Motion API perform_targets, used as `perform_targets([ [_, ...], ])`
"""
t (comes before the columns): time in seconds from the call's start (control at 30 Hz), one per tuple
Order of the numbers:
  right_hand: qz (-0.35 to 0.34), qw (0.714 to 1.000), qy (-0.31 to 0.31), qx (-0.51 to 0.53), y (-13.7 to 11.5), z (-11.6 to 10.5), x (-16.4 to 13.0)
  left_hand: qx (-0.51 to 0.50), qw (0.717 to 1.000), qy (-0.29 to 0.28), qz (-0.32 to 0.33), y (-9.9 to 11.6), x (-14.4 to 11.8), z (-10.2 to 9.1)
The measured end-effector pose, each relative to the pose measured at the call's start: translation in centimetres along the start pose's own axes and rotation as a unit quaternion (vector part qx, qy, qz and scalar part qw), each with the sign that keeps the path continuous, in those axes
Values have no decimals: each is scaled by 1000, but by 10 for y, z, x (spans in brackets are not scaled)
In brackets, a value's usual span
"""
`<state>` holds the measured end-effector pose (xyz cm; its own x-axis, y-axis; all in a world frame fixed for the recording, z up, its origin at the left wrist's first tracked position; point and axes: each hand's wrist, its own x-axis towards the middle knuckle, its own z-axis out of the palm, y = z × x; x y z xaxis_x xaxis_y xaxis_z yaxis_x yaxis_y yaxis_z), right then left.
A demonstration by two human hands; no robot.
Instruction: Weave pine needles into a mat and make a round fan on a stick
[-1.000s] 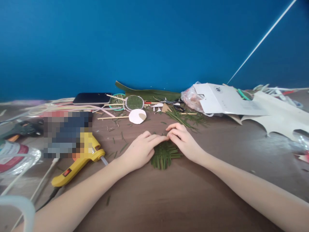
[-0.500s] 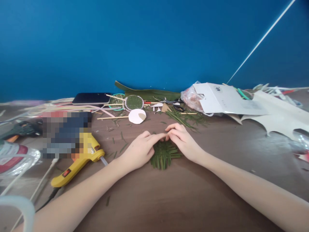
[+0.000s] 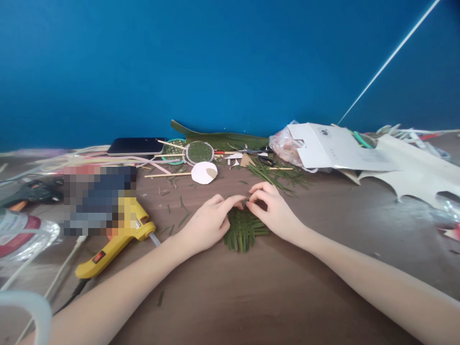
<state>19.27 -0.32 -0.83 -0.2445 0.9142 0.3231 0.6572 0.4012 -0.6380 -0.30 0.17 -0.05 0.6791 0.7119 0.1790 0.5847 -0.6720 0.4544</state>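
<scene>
A small mat of woven green leaf strips (image 3: 244, 235) lies on the brown table between my hands, its loose strip ends pointing towards me and to the right. My left hand (image 3: 212, 221) is curled over its left side, thumb on the weave and index finger bent across the far edge. From the right, my right hand (image 3: 276, 211) pinches at that far edge, where the end of a dark green leaf strip (image 3: 245, 203) shows between the fingertips. Both sets of fingertips almost meet, and they hide part of the mat's far edge.
To the left lie a yellow glue gun (image 3: 108, 251) and a plastic-wrapped roll (image 3: 27, 235). Behind my hands are a white paper disc on a stick (image 3: 204, 173), a round green-filled hoop (image 3: 200, 152), scissors (image 3: 266, 160), cut leaf strips (image 3: 280, 177) and a phone (image 3: 135, 146). White card (image 3: 345, 148) lies at right.
My right fingers have drawn back slightly to the right and are more bent, opening a small gap from my left index finger. That finger is now more arched. The mat stays in place.
</scene>
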Motion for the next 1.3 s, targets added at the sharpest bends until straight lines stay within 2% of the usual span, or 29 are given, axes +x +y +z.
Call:
perform_targets([
  [0.43,-20,1000,6,-6,-3,-2,-1,2,1000,7,3,2,0,-2],
  [1.1,2,999,-39,9,-5,-6,-1,26,999,5,20,1,0,-2],
  [1.3,-6,999,-40,8,-3,-6,-1,23,1000,7,4,2,1,-4],
])
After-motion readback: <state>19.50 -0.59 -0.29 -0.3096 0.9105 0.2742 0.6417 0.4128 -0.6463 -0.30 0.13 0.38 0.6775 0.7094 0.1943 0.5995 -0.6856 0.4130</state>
